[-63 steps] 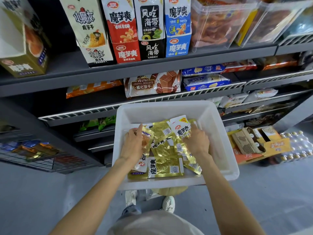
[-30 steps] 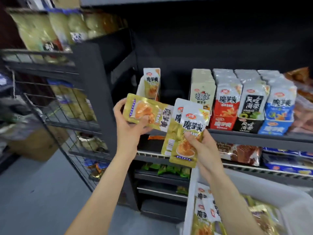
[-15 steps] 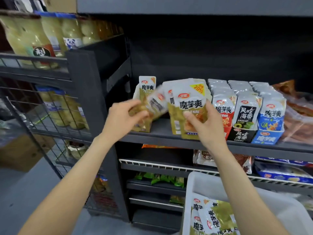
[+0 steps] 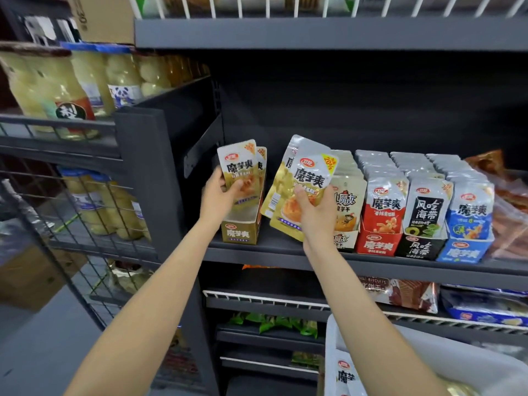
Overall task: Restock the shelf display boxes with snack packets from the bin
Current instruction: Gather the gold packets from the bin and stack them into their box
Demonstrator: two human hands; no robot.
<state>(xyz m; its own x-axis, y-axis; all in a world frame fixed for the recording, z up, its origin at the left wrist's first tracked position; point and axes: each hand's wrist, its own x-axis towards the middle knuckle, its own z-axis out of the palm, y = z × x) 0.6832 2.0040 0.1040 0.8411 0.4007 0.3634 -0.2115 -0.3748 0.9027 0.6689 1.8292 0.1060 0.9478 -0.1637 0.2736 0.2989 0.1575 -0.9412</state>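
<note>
Evidently the loading step is in hand: the left hand (image 4: 218,195) grips a gold packet (image 4: 243,174) upright, its lower end sinking into the gold display box (image 4: 239,231) directly beneath that hand, with another packet already standing just behind it. Beside it, the right hand (image 4: 313,208) pinches a small fan of gold packets (image 4: 303,184), tilted, in front of the neighbouring boxes. Next, I judge, the left lets go and takes one from the right. Below the right forearm, the white bin (image 4: 428,352) holds more.
</note>
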